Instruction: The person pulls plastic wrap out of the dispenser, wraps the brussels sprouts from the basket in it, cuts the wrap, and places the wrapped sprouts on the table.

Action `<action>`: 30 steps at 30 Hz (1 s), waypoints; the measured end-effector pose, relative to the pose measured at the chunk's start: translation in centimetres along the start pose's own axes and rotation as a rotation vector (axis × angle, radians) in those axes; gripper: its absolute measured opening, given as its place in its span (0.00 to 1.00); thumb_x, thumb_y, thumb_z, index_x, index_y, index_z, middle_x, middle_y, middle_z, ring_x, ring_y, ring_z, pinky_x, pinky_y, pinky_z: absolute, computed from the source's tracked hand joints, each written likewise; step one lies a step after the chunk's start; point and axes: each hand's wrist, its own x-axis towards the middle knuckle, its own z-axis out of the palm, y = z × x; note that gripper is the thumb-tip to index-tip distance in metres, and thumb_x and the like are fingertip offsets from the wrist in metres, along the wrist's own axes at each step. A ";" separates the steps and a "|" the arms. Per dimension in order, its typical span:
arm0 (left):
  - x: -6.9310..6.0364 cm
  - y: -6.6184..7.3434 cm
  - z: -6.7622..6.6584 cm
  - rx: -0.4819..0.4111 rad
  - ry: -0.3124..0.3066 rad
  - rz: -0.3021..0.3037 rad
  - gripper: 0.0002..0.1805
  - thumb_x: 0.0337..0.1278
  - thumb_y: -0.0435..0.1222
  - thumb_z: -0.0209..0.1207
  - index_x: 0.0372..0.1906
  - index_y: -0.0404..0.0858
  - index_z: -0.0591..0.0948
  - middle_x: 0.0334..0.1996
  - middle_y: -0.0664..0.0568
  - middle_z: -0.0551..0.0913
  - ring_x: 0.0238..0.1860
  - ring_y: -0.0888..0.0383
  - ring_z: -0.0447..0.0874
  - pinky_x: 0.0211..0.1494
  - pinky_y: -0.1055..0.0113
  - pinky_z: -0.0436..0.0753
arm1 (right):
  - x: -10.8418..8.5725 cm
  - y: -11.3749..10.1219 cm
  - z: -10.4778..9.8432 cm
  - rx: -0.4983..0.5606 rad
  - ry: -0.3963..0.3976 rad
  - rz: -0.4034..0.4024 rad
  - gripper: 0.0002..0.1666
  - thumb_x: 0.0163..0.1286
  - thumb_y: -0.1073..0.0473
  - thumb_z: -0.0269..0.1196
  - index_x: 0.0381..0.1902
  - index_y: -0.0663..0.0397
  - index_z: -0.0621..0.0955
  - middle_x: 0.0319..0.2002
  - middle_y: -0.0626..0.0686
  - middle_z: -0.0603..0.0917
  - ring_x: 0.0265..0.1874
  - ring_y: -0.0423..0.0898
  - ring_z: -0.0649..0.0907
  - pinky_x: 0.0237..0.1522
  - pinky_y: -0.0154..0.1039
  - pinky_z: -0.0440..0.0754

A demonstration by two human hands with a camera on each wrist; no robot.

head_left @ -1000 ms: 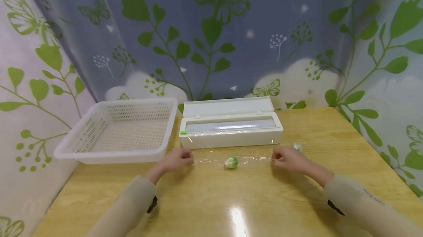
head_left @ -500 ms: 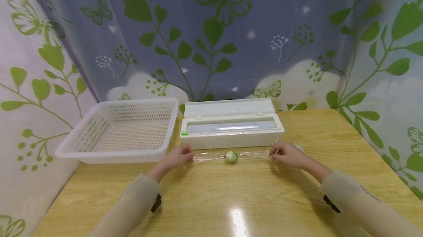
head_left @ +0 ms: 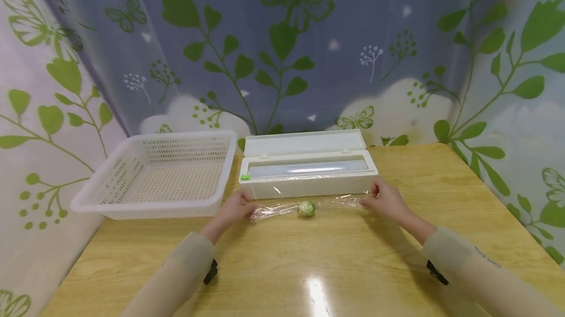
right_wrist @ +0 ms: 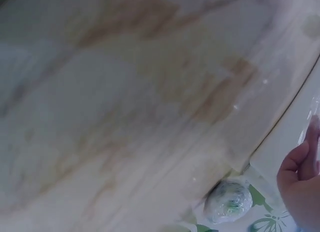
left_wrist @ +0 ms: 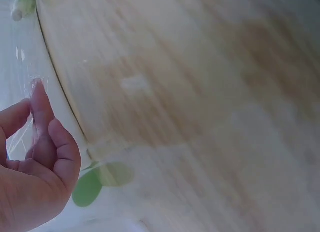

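A small round green-and-white vegetable (head_left: 306, 208), like a Brussels sprout, lies in the middle of a strip of clear plastic wrap (head_left: 282, 209) on the table. The strip is gathered narrow on the left side and looser on the right. My left hand (head_left: 234, 209) pinches its left end between thumb and fingers; the left wrist view shows film at the fingertips (left_wrist: 37, 84). At the other end, my right hand (head_left: 387, 202) pinches the wrap by the thumb. A second ball (right_wrist: 229, 201) in shiny film shows in the right wrist view, hidden by the hand in the head view.
Just behind the strip stands a white wrap dispenser box (head_left: 309, 188), its lid (head_left: 304, 143) raised and a film roll (head_left: 309, 168) inside. To the left is a white perforated basket (head_left: 154, 206). The wooden table (head_left: 282, 268) meets a patterned curtain (head_left: 335, 76) at the back.
The wrap has gone from a wider sheet to a narrow gathered strip. The vegetable has turned and shifted slightly back. My right hand has moved slightly and now covers the second ball.
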 end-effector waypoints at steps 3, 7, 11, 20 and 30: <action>0.1 -0.1 -0.1 0.002 -0.011 -0.010 0.13 0.51 0.29 0.58 0.37 0.29 0.66 0.20 0.44 0.78 0.19 0.57 0.78 0.28 0.65 0.79 | 0.0 -0.2 -0.1 0.033 -0.026 0.108 0.22 0.52 0.61 0.67 0.31 0.65 0.64 0.20 0.52 0.70 0.19 0.44 0.75 0.21 0.37 0.67; 0.1 -0.1 -0.2 0.002 -0.026 -0.029 0.14 0.51 0.30 0.58 0.39 0.28 0.68 0.24 0.43 0.75 0.20 0.57 0.78 0.29 0.65 0.79 | 0.1 -0.1 -0.2 0.117 -0.112 0.226 0.31 0.53 0.61 0.66 0.44 0.78 0.65 0.24 0.56 0.78 0.23 0.46 0.81 0.27 0.37 0.76; 0.1 -0.2 -0.1 0.002 -0.052 -0.025 0.09 0.52 0.29 0.57 0.36 0.27 0.72 0.29 0.43 0.75 0.22 0.57 0.78 0.29 0.67 0.79 | 0.3 0.2 -0.3 0.189 -0.172 0.242 0.28 0.55 0.63 0.65 0.46 0.80 0.69 0.24 0.55 0.79 0.22 0.45 0.82 0.26 0.35 0.78; 0.2 0.1 -0.4 0.176 -0.043 0.024 0.12 0.53 0.34 0.57 0.18 0.35 0.72 0.17 0.51 0.73 0.18 0.61 0.69 0.21 0.72 0.69 | 0.6 0.1 -0.9 0.129 -0.197 0.251 0.12 0.56 0.57 0.64 0.19 0.57 0.77 0.20 0.46 0.76 0.18 0.40 0.69 0.20 0.34 0.66; -0.3 0.2 -0.7 0.176 -0.062 0.045 0.12 0.54 0.33 0.56 0.18 0.35 0.71 0.18 0.51 0.71 0.19 0.60 0.65 0.21 0.72 0.67 | 0.8 0.3 -0.9 0.089 -0.185 0.199 0.15 0.56 0.57 0.64 0.15 0.56 0.73 0.14 0.44 0.67 0.18 0.41 0.65 0.21 0.34 0.63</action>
